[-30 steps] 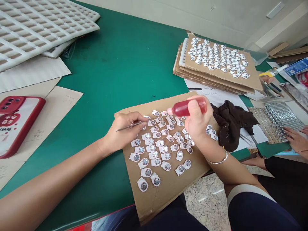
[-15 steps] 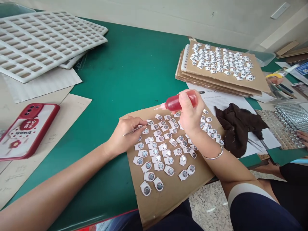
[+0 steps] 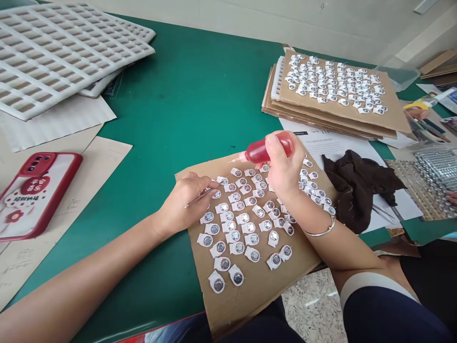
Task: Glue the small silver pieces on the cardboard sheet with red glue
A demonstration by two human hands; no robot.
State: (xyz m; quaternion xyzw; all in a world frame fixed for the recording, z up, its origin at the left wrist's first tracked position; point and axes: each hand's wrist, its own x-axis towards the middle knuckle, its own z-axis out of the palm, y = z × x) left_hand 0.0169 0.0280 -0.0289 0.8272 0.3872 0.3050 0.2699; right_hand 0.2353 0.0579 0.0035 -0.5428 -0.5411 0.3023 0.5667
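My left hand (image 3: 187, 200) pinches a thin metal tool, perhaps tweezers (image 3: 200, 196), whose tip reaches a small round silver piece on a white tab (image 3: 222, 181). In my right hand (image 3: 283, 166) is a squeeze bottle (image 3: 259, 151) of red liquid, tilted so its fine needle tip points left. That tip hangs above the far part of a brown cardboard sheet (image 3: 246, 302). Many more white tabs with round silver pieces lie on the cardboard in loose rows; some are hidden behind my right hand and forearm.
A stack of cardboard sheets (image 3: 339, 114) with similar pieces stands at the back right. Nearby are a dark brown cloth (image 3: 357, 190) and printed paper (image 3: 321, 143). White grid trays (image 3: 74, 52) and a red-cased phone (image 3: 39, 195) lie left. Part of another person's hand (image 3: 452, 196) shows far right.
The camera view has shifted slightly. Both hands keep nearly the same pose, with the bottle and the metal tool still held.
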